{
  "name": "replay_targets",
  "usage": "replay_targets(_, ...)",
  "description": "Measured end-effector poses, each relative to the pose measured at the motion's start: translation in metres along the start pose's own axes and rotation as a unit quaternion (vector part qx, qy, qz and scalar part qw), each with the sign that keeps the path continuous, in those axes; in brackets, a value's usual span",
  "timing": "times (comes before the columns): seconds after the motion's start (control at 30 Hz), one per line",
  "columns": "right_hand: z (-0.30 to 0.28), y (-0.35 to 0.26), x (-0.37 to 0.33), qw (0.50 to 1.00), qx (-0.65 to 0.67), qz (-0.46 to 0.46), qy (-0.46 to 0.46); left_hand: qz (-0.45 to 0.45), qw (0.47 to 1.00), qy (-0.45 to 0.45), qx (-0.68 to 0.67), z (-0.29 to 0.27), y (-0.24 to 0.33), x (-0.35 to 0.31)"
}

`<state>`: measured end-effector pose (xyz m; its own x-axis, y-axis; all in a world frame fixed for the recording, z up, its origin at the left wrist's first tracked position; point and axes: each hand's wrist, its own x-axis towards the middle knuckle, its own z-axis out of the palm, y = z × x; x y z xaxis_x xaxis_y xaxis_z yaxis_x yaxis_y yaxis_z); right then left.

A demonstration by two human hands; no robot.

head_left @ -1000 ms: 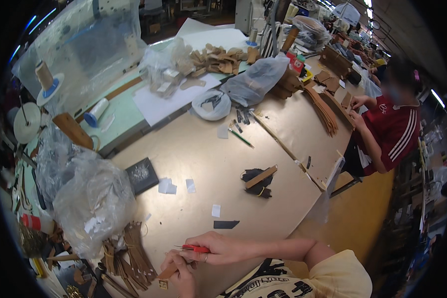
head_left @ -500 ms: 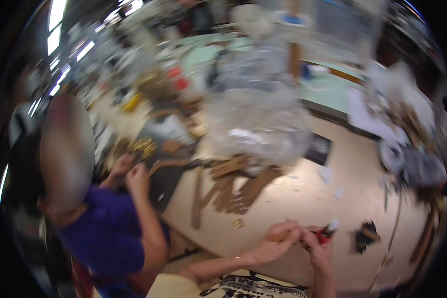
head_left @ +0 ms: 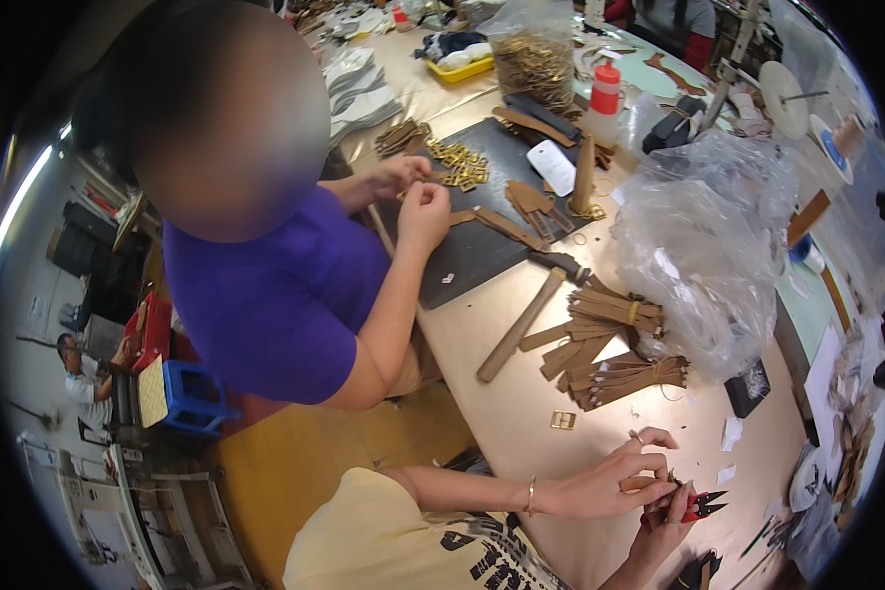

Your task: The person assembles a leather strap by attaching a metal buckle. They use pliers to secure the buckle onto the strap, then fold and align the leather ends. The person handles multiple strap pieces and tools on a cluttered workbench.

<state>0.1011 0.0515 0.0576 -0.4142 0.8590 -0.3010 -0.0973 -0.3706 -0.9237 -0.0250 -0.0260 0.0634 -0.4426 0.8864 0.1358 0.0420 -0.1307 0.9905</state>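
Observation:
My left hand, with a bracelet at the wrist, is over the near part of the table. Its thumb and a finger pinch a small brown leather strip, while other fingers arch above it. Beside it, my right hand is closed around red-handled thread snips, whose dark blades point to the right. The fingertips of both hands meet at the strip's end, and what lies between them is partly hidden. A gold buckle lies beyond my left hand.
Bundled brown leather straps and a hammer lie farther back. A plastic bag bulges at right. A co-worker in a purple shirt handles pieces near gold buckles on a black mat.
My view has swung left, bringing more of the co-worker and the floor into sight, and is sharper. My hands remain together with the strip and snips; left-hand fingers are now more spread.

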Motion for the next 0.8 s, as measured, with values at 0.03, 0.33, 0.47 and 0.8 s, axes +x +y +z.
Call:
replay_targets(0.03,0.002,0.0,-0.002,1.0,0.016,0.002,-0.016,-0.014,0.998,-0.028,-0.062,-0.004,0.001,0.003)
replay_targets(0.33,-0.002,-0.017,-0.009,0.995,-0.003,0.059,-0.079,-0.085,0.981,-0.117,-0.13,-0.037,0.007,-0.002)
replay_targets(0.47,-0.002,-0.031,-0.003,0.98,-0.169,-0.024,-0.1,-0.198,0.945,-0.105,-0.238,-0.04,0.009,0.004)
replay_targets(0.8,-0.004,-0.056,-0.026,0.669,-0.615,-0.418,0.019,-0.298,0.875,0.014,-0.382,-0.032,0.014,0.016)
